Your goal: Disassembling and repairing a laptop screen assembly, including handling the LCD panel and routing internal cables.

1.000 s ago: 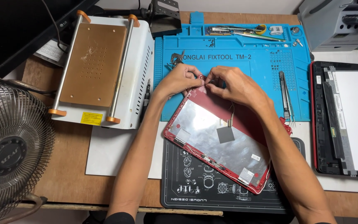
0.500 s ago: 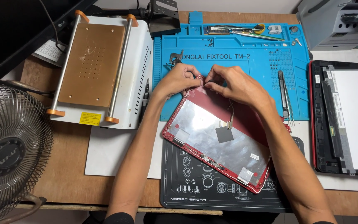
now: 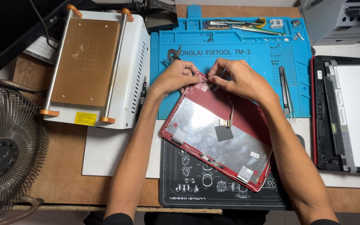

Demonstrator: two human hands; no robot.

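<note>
A red laptop lid cover (image 3: 217, 133) lies inside-up and tilted, partly on a blue work mat (image 3: 230, 58) and partly on a black mat (image 3: 213, 191). Silver foil lines its inside, with a grey square patch in the middle. My left hand (image 3: 173, 77) pinches the cover's far corner. My right hand (image 3: 240, 79) meets it at the same corner, its fingertips closed on a small part by the hinge area. What sits between those fingertips is too small to make out.
A white heating plate machine (image 3: 96, 66) with a copper top stands at the left. A fan (image 3: 5, 154) fills the lower left corner. A laptop screen assembly (image 3: 346, 112) lies at the right. Tweezers (image 3: 286, 91) and small tools rest on the blue mat.
Both hands stay at the cover's far corner, with only slight finger movement. The cover has not shifted.
</note>
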